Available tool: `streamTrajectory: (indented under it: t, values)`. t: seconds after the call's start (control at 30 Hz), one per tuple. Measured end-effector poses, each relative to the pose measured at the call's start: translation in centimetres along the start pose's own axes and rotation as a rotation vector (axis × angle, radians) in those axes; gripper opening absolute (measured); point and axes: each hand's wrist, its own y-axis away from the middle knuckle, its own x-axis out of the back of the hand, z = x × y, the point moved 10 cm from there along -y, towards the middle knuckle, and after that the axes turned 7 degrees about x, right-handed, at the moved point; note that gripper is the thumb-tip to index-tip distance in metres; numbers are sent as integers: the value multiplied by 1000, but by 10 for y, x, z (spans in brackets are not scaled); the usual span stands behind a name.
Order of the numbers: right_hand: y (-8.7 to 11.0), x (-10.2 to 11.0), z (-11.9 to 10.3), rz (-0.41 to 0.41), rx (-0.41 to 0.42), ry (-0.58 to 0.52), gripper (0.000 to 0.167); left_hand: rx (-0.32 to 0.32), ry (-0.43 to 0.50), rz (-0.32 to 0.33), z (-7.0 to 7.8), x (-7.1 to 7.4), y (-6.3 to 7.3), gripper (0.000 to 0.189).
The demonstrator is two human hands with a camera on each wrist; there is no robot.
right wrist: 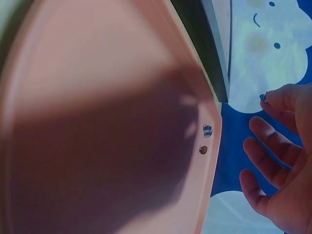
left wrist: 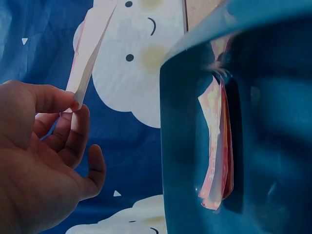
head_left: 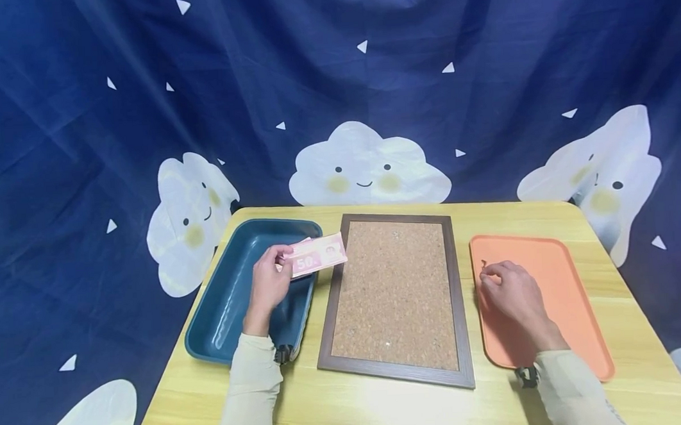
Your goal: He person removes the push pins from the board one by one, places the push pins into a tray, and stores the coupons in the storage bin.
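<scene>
In the head view my left hand pinches a pink paper banknote marked 50 between thumb and fingers, over the right side of a dark teal bin. The left wrist view shows the banknote edge-on at the fingertips. More pink banknotes lie bundled inside the bin. My right hand is over the left side of an orange tray. Its thumb and index finger pinch a small shiny tack, while the other fingers stay loosely bent. Two small shiny pieces lie near the tray's edge.
A framed corkboard lies flat between the bin and the tray, with several tiny shiny specks on its surface. All stand on a light wooden table. Behind hangs a dark blue curtain printed with smiling clouds.
</scene>
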Motion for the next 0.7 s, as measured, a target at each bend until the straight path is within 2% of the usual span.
streamTrajectory:
  t: [0.33,0.7]
  values:
    - [-2,-2,10,-34,-42,-6,20,16,-8,24,-9,8,-7,19]
    - [-5,-3,20,-59,-68,-12,19,70,-39,35,-25,13,-14,18]
